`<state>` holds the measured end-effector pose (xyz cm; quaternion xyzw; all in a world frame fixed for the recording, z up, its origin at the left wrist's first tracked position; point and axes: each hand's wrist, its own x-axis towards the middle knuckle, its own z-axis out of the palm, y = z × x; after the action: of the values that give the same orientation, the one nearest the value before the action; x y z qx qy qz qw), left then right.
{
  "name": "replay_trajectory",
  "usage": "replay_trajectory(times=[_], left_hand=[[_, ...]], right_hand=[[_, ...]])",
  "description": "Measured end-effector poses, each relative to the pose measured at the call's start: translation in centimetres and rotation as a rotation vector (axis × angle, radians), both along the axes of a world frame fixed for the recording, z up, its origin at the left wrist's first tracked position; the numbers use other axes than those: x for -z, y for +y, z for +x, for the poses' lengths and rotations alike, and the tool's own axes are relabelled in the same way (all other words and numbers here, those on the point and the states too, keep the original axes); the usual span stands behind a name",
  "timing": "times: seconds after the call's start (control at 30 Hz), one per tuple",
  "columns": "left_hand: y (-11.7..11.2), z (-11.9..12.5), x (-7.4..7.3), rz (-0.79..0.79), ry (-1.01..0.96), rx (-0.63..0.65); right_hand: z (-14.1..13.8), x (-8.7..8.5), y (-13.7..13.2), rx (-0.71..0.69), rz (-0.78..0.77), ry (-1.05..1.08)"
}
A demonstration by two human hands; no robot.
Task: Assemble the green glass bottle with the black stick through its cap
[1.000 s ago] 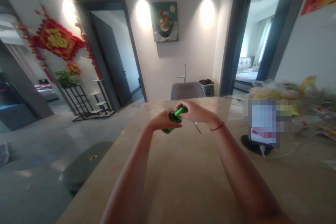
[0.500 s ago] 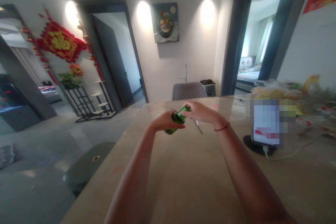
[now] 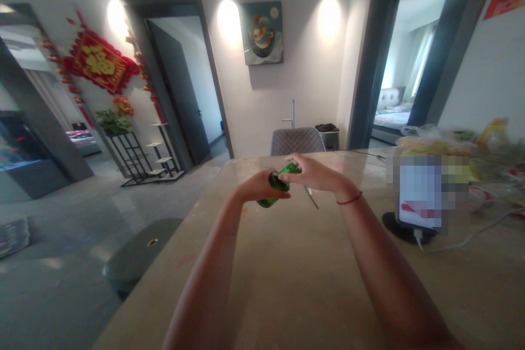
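Over the far part of the table, my left hand [image 3: 259, 186] is wrapped round a dark green, rounded container [image 3: 267, 203], which looks tilted. Its fingers cover much of the container, so its exact kind is unclear. My right hand [image 3: 315, 173] pinches a bright green ribbed piece [image 3: 291, 168] at the container's upper end. Whether that piece is joined to the container, I cannot tell. Just beyond the right hand's underside, a thin dark stick-like thing [image 3: 312, 199] lies on the table, partly hidden by the hand.
The stone-look table [image 3: 279, 273] spreads beneath both arms. To the right, a phone [image 3: 419, 191] stands on a round black base with a white cable [image 3: 455, 246] plugged in. Plastic bags [image 3: 443, 142] are heaped behind it. A grey chair [image 3: 297, 141] stands at the far edge, a green stool [image 3: 141, 251] at left.
The view has shifted slightly, so the room appears a little further right. Both hands keep their hold; the bright green piece appears slightly turned between the right fingers.
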<state>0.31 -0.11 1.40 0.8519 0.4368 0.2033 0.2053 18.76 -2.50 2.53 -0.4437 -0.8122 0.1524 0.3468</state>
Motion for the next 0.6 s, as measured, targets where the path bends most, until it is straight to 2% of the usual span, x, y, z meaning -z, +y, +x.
replay_trajectory(times=[0.13,0.33,0.5,0.6], left_hand=[[-0.03,-0.02,-0.04,0.025,0.014,-0.002],[-0.04,-0.04,-0.03,0.016,0.041,-0.021],[-0.06,-0.02,-0.03,0.031,0.048,-0.013],[-0.08,0.01,-0.06,0.024,0.049,-0.016]], right_hand=[[-0.14,-0.04,0.01,0.038,0.028,0.046],[0.26,0.41,0.26,-0.081,0.066,0.093],[0.32,0.43,0.41,0.0,0.021,0.075],[0.27,0.18,0.15,-0.028,0.032,0.058]])
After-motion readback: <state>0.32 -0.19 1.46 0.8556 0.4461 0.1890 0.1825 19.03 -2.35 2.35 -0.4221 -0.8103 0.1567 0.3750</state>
